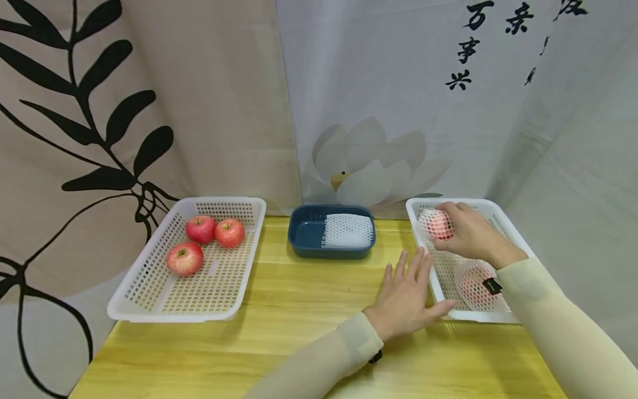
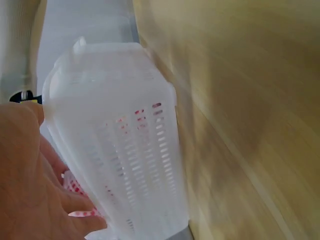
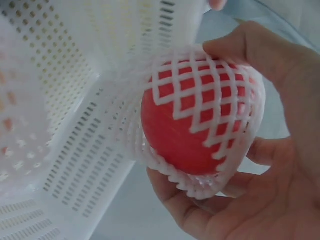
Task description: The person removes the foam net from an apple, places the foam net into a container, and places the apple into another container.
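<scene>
One netted apple (image 1: 438,225) partly behind the right hand (image 1: 469,235)

Sleeves (image 1: 573,321) are cream; wrist pieces (image 1: 492,286) black.

Red apple (image 3: 172,137), partly in white foam net (image 3: 197,102), in right hand (image 1: 466,233)

A hand could pass over the yellow wood-grain table (image 1: 276,288) between the left-hand white perforated plastic basket (image 1: 171,317) and the small dark-blue rectangular plastic tray (image 1: 331,252). Three round red apples (image 1: 185,259) obstruct that basket's middle and back; its near end offers room. Beside the right-hand white perforated plastic basket (image 1: 478,317), the left hand (image 1: 406,296) (fingers spread) blocks the near left side. A pale cloth backdrop (image 1: 234,111) bars the rear.
</scene>
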### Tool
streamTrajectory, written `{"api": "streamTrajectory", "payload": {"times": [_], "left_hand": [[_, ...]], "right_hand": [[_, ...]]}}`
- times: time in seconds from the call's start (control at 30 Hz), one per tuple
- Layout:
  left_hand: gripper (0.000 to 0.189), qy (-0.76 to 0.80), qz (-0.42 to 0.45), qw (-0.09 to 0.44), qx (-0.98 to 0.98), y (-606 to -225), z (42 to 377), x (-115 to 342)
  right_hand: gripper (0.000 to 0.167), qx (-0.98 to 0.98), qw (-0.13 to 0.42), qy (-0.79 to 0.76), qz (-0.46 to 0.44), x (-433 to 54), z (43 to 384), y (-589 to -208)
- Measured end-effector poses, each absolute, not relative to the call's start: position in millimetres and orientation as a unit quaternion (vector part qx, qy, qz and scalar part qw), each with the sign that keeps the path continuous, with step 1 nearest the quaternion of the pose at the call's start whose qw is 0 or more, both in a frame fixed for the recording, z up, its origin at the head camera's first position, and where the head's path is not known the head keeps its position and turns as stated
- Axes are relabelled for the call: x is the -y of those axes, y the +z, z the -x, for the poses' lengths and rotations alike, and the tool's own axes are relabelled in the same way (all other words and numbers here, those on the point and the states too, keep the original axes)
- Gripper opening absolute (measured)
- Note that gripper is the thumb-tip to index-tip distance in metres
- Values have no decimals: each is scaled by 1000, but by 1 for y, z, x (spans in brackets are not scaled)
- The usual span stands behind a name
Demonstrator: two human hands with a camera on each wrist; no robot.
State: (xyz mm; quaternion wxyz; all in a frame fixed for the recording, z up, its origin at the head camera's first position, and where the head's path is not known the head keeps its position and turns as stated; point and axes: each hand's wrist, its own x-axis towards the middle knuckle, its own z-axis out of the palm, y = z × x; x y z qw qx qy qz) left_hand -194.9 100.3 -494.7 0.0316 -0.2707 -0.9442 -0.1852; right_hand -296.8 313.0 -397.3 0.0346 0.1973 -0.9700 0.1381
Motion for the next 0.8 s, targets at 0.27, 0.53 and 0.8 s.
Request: {"api": "streamTrajectory", "payload": {"times": [0.27, 0.53, 0.8], "left_hand": [[90, -161, 280, 82, 943, -481, 196, -76], [76, -160, 292, 118, 936, -471, 194, -37], [70, -163, 283, 148, 934, -466, 192, 1]], "right_hand": [[88, 961, 64, 150, -222, -296, 280, -386], [91, 949, 90, 173, -249, -273, 265, -383], [90, 940, 91, 191, -267, -252, 253, -386]]}}
